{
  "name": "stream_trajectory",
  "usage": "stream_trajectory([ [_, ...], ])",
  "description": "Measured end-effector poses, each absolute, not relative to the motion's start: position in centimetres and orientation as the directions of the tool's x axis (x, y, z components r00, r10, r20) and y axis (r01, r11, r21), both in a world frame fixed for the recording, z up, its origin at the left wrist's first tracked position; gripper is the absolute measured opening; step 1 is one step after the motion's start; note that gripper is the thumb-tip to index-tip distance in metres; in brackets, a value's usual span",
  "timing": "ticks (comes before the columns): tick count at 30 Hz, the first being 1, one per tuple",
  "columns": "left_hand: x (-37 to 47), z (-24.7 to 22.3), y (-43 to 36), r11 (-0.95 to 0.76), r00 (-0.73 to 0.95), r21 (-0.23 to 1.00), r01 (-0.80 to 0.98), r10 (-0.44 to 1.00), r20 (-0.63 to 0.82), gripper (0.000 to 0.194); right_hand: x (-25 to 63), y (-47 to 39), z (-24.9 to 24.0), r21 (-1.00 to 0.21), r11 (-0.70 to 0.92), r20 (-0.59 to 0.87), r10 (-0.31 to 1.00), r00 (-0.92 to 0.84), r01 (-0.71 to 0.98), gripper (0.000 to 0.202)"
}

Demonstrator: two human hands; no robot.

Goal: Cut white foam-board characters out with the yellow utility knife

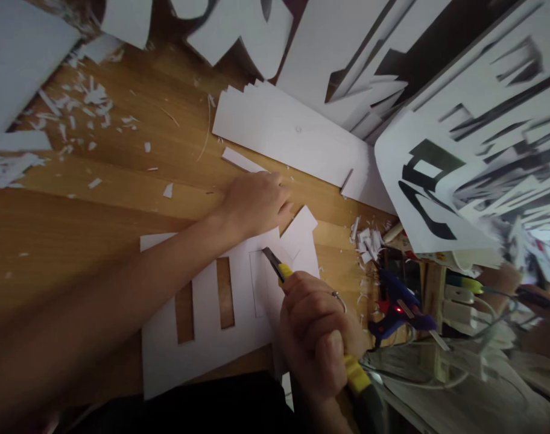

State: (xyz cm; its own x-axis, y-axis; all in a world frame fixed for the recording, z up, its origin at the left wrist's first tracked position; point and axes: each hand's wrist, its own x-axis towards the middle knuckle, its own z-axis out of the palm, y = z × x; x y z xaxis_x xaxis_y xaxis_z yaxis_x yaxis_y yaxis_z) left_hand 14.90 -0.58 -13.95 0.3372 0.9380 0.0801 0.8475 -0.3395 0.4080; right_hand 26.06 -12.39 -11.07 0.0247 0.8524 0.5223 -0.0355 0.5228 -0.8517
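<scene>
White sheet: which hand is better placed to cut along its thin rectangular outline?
Probably the right hand: it holds the yellow cutter, its tip by the outline; the left hand shows no tool.

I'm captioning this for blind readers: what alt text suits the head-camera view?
The right hand holds a yellow cutter, its tip at a rectangle outlined on a white sheet with two rectangular openings. The left hand is at the sheet's far edge; white scraps and a blue glue gun are nearby.
</scene>
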Motion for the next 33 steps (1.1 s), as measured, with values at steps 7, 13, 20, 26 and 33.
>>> stream_trajectory([
  [7, 15.5, -14.3, -0.4, -0.360, 0.356, 0.349, 0.865, 0.931, 0.080, 0.035, 26.0, -12.9, -11.2, -0.818, 0.575, 0.573, 0.818, 0.044, -0.019, 0.033],
  [13, 15.5, -14.0, -0.5, -0.328, 0.325, 0.336, 0.883, 0.943, 0.068, 0.033, 25.8, -13.3, -11.1, -0.816, 0.578, 0.578, 0.814, 0.063, 0.022, 0.031],
  [20, 15.5, -14.1, -0.5, -0.318, 0.311, 0.366, 0.875, 0.947, 0.080, 0.034, 26.2, -13.7, -11.0, -0.825, 0.564, 0.566, 0.824, 0.041, 0.038, 0.030],
  [26, 15.5, -14.1, -0.5, -0.317, 0.312, 0.377, 0.870, 0.947, 0.077, 0.034, 26.2, -13.9, -11.2, -0.815, 0.577, 0.579, 0.815, 0.040, 0.049, 0.030],
  [33, 15.4, -14.3, -0.4, -0.310, 0.295, 0.383, 0.870, 0.950, 0.099, 0.033, 26.1, -14.4, -11.5, -0.815, 0.579, 0.579, 0.809, 0.100, 0.028, 0.036],
])
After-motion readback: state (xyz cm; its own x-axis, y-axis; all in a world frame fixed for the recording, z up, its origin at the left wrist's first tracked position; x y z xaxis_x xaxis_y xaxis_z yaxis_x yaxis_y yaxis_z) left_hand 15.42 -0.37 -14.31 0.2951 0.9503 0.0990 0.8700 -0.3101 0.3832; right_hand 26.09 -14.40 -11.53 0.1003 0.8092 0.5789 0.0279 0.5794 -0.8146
